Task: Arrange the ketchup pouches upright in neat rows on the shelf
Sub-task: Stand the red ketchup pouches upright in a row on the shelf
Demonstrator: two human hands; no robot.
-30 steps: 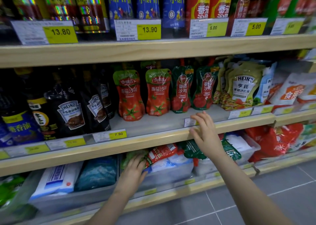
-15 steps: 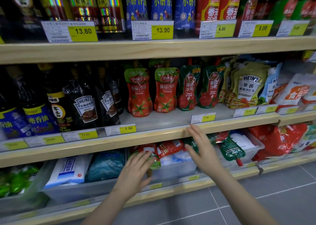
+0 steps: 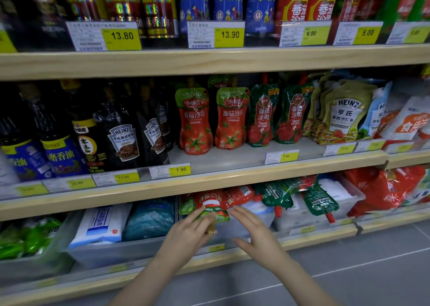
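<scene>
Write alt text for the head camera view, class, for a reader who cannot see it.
A person's left hand grips a red and green ketchup pouch lying on the bottom shelf, with the right hand open beside it. On the middle shelf above, four ketchup pouches stand upright in a row.
</scene>
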